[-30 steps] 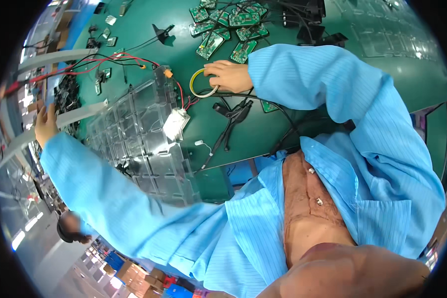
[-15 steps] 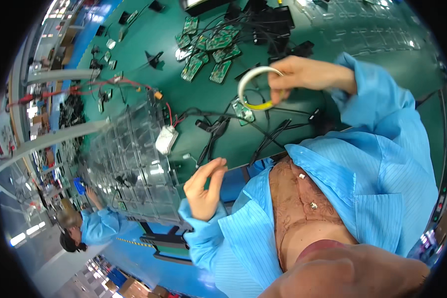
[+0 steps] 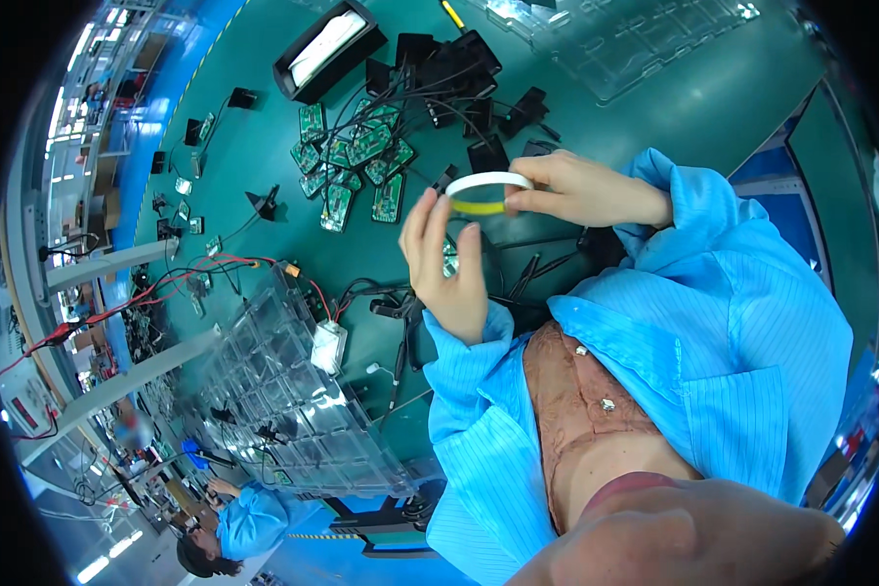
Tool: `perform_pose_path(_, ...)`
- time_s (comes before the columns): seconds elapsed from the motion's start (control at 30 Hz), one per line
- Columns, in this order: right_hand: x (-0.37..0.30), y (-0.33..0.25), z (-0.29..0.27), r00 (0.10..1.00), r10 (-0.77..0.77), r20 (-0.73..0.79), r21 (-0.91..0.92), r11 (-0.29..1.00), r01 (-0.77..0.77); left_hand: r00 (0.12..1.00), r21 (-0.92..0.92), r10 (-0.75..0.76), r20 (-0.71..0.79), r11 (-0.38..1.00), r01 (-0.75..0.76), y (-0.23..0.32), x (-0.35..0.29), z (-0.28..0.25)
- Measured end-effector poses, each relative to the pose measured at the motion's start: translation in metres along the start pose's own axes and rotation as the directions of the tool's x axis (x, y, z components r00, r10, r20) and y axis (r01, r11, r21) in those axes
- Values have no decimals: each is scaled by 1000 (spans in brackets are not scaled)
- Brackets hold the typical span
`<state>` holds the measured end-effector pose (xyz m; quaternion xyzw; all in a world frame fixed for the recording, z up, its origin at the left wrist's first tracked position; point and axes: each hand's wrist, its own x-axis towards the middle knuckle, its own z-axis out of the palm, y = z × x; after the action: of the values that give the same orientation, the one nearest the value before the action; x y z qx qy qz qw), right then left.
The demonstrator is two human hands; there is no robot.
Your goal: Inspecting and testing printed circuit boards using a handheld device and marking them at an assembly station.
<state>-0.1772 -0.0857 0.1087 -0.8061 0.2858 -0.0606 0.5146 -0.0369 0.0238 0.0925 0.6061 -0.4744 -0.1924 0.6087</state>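
Note:
My right hand (image 3: pixel 588 191) pinches a narrow roll of tape (image 3: pixel 488 180), a white ring with a yellow inner side, by its right edge between thumb and fingers. My left hand (image 3: pixel 449 278) is raised at the roll's left side with thumb and fingers apart. Its fingertips are close to the ring; I cannot tell whether they touch it. Under the hands, a green circuit board (image 3: pixel 450 258) is partly hidden by my left fingers. Black cables (image 3: pixel 525 278) lie beside it on the green table mat (image 3: pixel 234 176).
Beyond my hands lie a pile of green circuit boards (image 3: pixel 369 145) and black adapters (image 3: pixel 449 73) with tangled cables. A black box (image 3: pixel 303 83) stands farther off. Clear plastic trays (image 3: pixel 273 376) are at the left, near a white wired block (image 3: pixel 329 347). Another person (image 3: pixel 259 527) sits lower left.
My left hand has moved up and right to the tape roll, its fingers spreading. The roll in my right hand has tilted and now shows more edge-on. The whole view has shifted slightly.

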Motion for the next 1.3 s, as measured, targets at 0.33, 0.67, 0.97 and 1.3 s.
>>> perform_pose_path(0.33, -23, 11, 21, 916, -392, 89, -598, 714, 364, 998, 341, 9, 70, 939, -33, 0, -42, 2)
perform_pose_path(0.67, -29, 10, 26, 947, -301, 116, -661, 688, 300, 965, 101, -203, 165, 977, 188, -17, -63, -1)
perform_pose_path(0.97, -26, 11, 33, 958, -273, 84, -677, 690, 256, 995, 302, -69, 71, 952, 45, -16, -58, 2)
perform_pose_path(1.3, -22, 11, 37, 962, -267, 54, -737, 639, 219, 988, 365, -124, 95, 928, 81, -18, -58, 4)
